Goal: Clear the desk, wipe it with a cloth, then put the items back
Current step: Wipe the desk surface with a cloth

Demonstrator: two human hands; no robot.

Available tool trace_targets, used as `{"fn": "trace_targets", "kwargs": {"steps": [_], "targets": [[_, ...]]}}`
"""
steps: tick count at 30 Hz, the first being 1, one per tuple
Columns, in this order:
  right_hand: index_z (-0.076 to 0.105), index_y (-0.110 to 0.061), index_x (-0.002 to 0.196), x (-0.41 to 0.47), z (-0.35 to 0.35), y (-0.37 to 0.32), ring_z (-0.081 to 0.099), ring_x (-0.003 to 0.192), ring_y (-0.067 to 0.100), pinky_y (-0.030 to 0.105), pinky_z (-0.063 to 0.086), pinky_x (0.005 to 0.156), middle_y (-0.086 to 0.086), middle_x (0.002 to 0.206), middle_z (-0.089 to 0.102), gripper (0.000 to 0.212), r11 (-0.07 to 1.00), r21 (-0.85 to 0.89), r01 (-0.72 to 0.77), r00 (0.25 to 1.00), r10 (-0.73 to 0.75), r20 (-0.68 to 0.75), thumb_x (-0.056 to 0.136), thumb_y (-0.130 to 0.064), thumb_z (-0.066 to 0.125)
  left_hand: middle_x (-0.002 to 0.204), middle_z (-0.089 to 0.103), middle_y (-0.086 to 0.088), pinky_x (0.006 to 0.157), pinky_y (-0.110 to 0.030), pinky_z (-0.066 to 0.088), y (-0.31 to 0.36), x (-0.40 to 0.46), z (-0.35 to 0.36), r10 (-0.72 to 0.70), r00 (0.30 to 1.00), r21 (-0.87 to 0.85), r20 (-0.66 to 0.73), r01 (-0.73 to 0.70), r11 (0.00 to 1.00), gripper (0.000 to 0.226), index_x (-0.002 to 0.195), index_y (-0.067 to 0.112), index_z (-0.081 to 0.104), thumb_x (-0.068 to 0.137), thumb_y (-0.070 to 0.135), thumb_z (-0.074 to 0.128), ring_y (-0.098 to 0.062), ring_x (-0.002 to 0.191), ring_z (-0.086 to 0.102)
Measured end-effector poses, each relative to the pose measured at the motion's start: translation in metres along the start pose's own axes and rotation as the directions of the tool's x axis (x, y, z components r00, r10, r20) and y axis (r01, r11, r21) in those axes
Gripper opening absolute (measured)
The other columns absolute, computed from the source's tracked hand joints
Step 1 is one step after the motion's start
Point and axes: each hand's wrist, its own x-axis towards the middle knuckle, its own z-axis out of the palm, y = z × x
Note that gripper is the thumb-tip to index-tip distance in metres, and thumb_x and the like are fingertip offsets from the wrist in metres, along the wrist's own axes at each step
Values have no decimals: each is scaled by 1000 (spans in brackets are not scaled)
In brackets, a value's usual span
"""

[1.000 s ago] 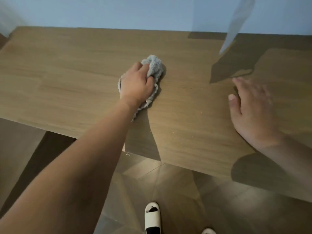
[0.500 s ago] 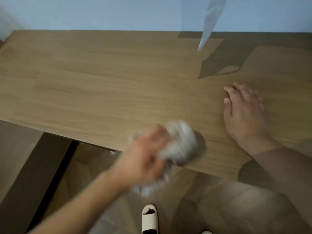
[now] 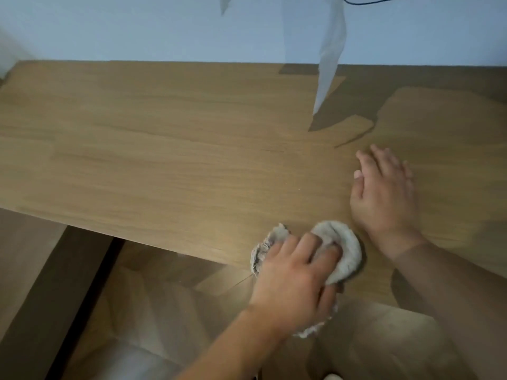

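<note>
wiping at the near edge of the desk [image 3: 164,165] now: the left hand [image 3: 296,281] grips the bunched grey cloth [image 3: 343,248], fingers curled over it, part of the cloth hanging off the edge. a second ago the cloth was up mid-desk; it has since swept down to the front edge and slid right, ending just beside the wrist of the right hand [image 3: 384,193]. right hand has stayed put, flat on the desk, fingers straight, holding nothing, bracing. judgement: one stroke finished, wiping phase under way, far right of the desk likely still to do. nothing stands on the visible desk surface, so no items are back yet. a pale sheet [image 3: 329,64] hangs above the desk's far right, a dark cable [image 3: 370,0] above it. the bracing hand itself blocks the cloth's rightward path.
</note>
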Motion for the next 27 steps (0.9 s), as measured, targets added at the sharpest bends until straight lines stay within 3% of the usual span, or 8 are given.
{"fn": "trace_targets", "kwargs": {"steps": [3,5,10,11,13,17,21,27], "targets": [[48,-12,143,0,-2,0,29,146,28,47,16,122,10,155,39,45,1000,-25,7,1000,-6,23,102,-23,33,94,56,-10,62,-30,35,-57,28,-37,-194,948,-91,-253,177,980,33,104,11,63,86,34,47,-32,80,57],[47,-13,145,-1,-3,0,27,148,26,46,14,123,9,157,37,45,999,-46,1,999,0,33,103,-23,35,100,55,-22,72,-38,38,-139,60,-72,-498,738,-148,-455,489,860,39,104,2,59,84,30,40,-39,92,55],[43,-15,148,0,-3,2,24,149,25,44,12,124,8,158,34,46,998,-70,8,998,-4,56,104,-25,34,134,45,-33,102,-55,37,-271,93,-104,-886,334,-64,-321,926,372,60,134,-3,46,88,32,29,-51,123,44],[42,-15,148,1,-2,2,25,149,25,45,12,124,8,158,34,46,997,-72,12,998,-8,55,104,-25,34,134,46,-30,100,-55,40,-260,98,-89,-884,321,12,-340,941,338,60,135,0,48,89,33,28,-49,122,46],[45,-14,145,1,0,2,29,147,27,47,16,123,10,156,38,45,998,-59,8,1000,-7,18,103,-22,32,125,53,-27,89,-49,47,-205,110,-50,-739,551,104,-388,823,558,62,128,0,57,88,33,24,-44,110,53],[54,-12,137,0,7,3,40,140,32,48,24,119,12,148,48,45,1000,-15,13,995,-15,-101,97,-23,38,110,60,-16,76,-37,44,-60,102,-6,-74,997,14,-23,75,997,40,119,8,64,87,28,49,-34,93,57],[61,-9,129,1,14,0,43,137,34,50,23,118,13,144,53,44,996,82,-18,984,32,-178,92,-20,40,111,61,-30,79,-46,52,-137,127,-39,-208,943,50,-258,228,972,49,119,-3,62,88,28,40,-45,97,61],[50,-11,139,1,7,4,30,145,30,49,13,122,12,152,41,51,999,33,7,1000,-7,-1,96,-27,27,142,41,-26,104,-54,37,-258,199,-92,-867,392,-63,-306,901,430,57,144,0,38,97,27,22,-45,128,44]]}}
